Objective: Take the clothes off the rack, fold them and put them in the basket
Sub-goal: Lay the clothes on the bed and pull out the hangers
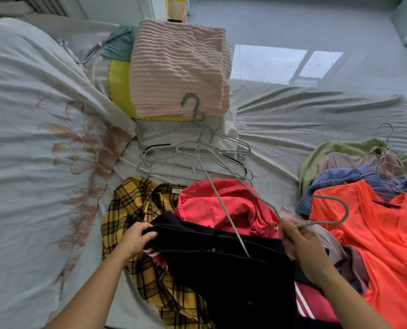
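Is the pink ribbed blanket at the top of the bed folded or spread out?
Folded. The pink ribbed blanket sits as a compact rectangular stack, with layered edges showing along its right side, on top of a yellow cloth.

Ribbed plush pink blanket [178,67], thin coated wire hangers [193,148], matt black cloth garment [221,262]

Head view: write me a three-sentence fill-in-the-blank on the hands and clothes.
1. The left hand grips the ____ garment.
2. The right hand holds a green ____.
3. Empty hangers lie on the bed in front of a folded ____ towel.

Missing words: black; hanger; pink
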The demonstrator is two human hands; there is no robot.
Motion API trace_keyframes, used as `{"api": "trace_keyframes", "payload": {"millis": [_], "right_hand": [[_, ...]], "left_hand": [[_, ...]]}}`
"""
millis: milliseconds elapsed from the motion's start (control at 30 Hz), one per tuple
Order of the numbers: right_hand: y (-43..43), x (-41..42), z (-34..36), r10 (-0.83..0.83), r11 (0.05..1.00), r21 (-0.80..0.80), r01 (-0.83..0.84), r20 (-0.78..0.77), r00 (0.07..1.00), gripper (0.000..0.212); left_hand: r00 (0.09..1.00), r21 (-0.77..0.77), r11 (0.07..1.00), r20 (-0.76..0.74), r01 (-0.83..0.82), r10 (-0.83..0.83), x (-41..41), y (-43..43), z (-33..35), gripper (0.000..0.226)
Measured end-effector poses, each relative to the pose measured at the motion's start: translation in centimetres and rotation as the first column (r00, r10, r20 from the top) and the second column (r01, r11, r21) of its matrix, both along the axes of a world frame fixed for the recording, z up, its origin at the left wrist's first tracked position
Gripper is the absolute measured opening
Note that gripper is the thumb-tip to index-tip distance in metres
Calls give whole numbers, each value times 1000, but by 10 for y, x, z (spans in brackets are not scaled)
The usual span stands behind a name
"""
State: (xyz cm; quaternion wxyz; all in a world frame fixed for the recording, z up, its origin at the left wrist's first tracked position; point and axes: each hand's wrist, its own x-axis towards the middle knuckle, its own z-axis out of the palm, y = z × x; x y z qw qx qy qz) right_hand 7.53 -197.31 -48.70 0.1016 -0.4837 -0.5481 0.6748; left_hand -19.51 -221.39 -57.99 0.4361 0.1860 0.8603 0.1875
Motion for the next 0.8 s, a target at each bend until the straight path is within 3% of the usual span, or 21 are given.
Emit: {"api": "trace_keyframes", "payload": {"millis": [67,100,167,200,233,267,300,333,400,467,533,567,667,733,800], "right_hand": [[0,-11,-4,-34,999,-11,33,-45,998,65],[-3,-21,-5,-20,1000,1,21,-56,998,55],[-10,-46,-3,15,999,31,-13,-81,997,39],[-12,-60,-3,55,997,52,-50,-98,994,36],[-14,-75,-2,114,991,86,-105,-105,988,35],[-15,-89,-2,182,978,124,-169,-98,978,33],[-16,-104,-1,267,952,174,-252,-73,961,31],[-17,-117,0,363,910,225,-347,-34,931,26],[-18,-137,-4,537,782,317,-536,93,838,8],[-17,-148,-12,627,663,370,-651,201,753,23],[-18,-152,-18,646,632,410,-657,189,739,42],[-16,-151,-22,604,652,436,-621,197,772,52],[2,-131,-35,274,749,511,-422,341,899,68],[19,-108,-47,161,772,495,-399,456,876,69],[28,-86,-60,185,813,398,-425,517,836,68]], "left_hand": [[997,-46,998,64,42,-39,9,1,4,31],[992,-123,985,-11,120,-123,13,6,9,41],[883,-300,917,-311,261,-353,25,27,26,60],[840,-252,931,-415,263,-349,34,41,40,64],[871,-90,969,-425,228,-245,42,57,53,62],[960,180,979,-276,100,-47,49,72,65,55],[994,404,908,34,-112,107,56,88,79,45],[925,508,795,342,-330,165,62,101,89,37],[765,488,655,604,-577,225,63,120,95,23],[606,367,553,719,-748,342,55,132,89,17],[476,279,455,780,-846,406,40,139,78,20],[432,257,415,802,-873,412,31,143,74,21],[310,212,268,858,-940,409,-6,159,67,28],[253,192,188,883,-963,394,-37,170,64,34],[195,165,110,904,-980,381,-66,184,57,38]]}}
